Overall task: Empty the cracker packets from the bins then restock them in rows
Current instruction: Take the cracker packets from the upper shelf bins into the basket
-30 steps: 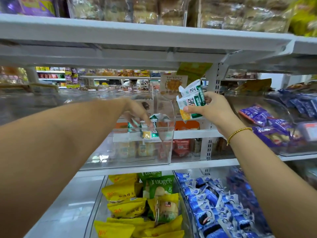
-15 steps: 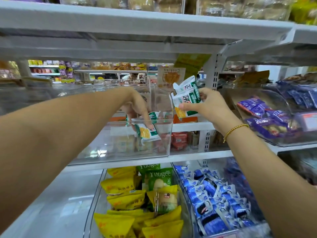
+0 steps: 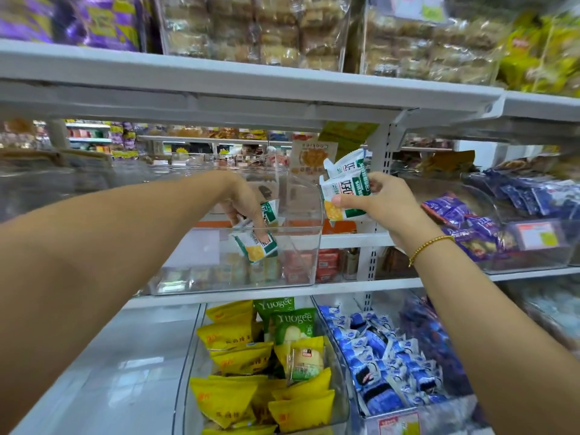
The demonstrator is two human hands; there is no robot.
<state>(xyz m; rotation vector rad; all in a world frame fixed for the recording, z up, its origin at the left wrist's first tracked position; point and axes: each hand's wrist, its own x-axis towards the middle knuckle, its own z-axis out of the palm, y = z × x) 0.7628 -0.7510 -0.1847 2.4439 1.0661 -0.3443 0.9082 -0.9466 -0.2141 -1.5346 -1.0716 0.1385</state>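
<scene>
Left hand (image 3: 246, 204) inside the clear bin (image 3: 301, 262) on the middle shelf, its grip pinching cracker packets (image 3: 255, 246); right hand (image 3: 389, 211) clutches a second bunch (image 3: 345, 193) just beside the bin.

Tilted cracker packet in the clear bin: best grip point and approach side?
Pinch the cracker packet by its upper edge, coming from above through the open top of the clear bin: walls shut off front and sides, and it leans with that edge up. The left hand pinches there.
</scene>
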